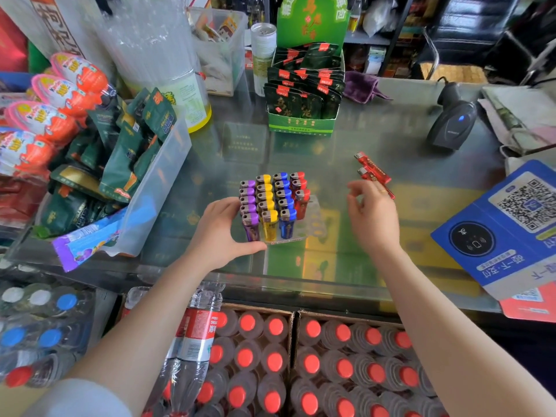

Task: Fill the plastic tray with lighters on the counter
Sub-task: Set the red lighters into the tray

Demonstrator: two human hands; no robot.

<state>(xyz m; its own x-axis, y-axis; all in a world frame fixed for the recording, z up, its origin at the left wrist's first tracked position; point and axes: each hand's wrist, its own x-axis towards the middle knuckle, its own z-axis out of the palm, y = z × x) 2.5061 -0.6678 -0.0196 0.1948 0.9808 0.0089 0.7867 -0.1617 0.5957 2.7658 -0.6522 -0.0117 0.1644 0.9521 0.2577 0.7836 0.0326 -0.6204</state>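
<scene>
A clear plastic tray (pixel 313 224) sits near the middle of a glass counter (pixel 391 145), close to the front edge. Lighters stand upright in it in colour-matched rows: purple lighters (pixel 249 203) on the left, then yellow lighters (pixel 266 200), blue lighters (pixel 284 197) and three red lighters (pixel 301 191) at the back of the fourth row; the slots on the tray's right side are bare. The left hand (pixel 219 233) cups the tray's left side, thumb along its front edge and fingers against the purple row. The right hand (pixel 373 215) hovers just right of the tray, fingers loosely curled and holding nothing. Just beyond that hand, loose red lighters (pixel 373 170) lie flat on the glass. Farther back stands a green display box (pixel 301 124) of dark packets, and a black barcode scanner (pixel 454 118) rests at the far right. A blue QR payment sign (pixel 508 227) lies at the right edge. Below the counter are cartons of red-capped bottles (pixel 301 362).
</scene>
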